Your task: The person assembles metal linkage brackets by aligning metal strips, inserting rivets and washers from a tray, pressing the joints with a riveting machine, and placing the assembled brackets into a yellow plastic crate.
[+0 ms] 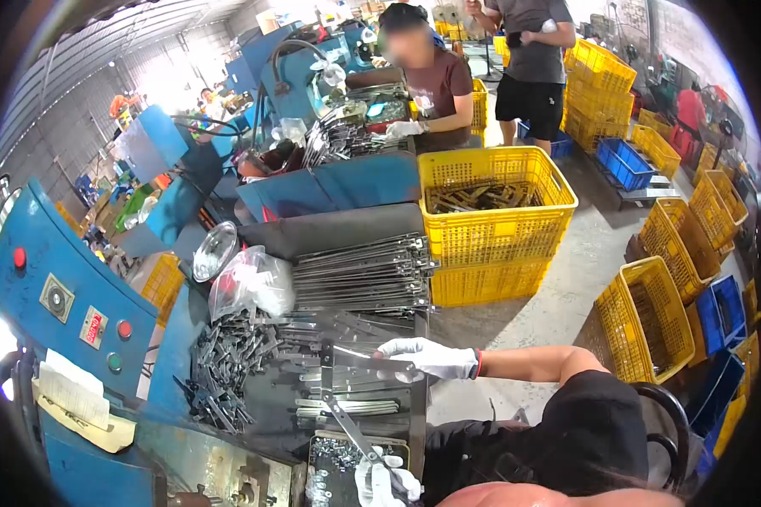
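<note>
My right hand, in a white glove, is closed on one end of a hinged metal strip linkage. My left hand, also gloved in white, grips the linkage's lower end at the bottom of the view. Between my hands the dark flat bars angle apart, held over the workbench. Beneath them lie several pale flat strips in a row. Close to my left hand is a tray of small metal fasteners. A heap of short dark metal pieces lies farther left.
Long metal strips are stacked behind a plastic bag. A blue machine panel with buttons stands at left. Stacked yellow crates hold metal parts beyond the bench. A co-worker works opposite; another person stands behind.
</note>
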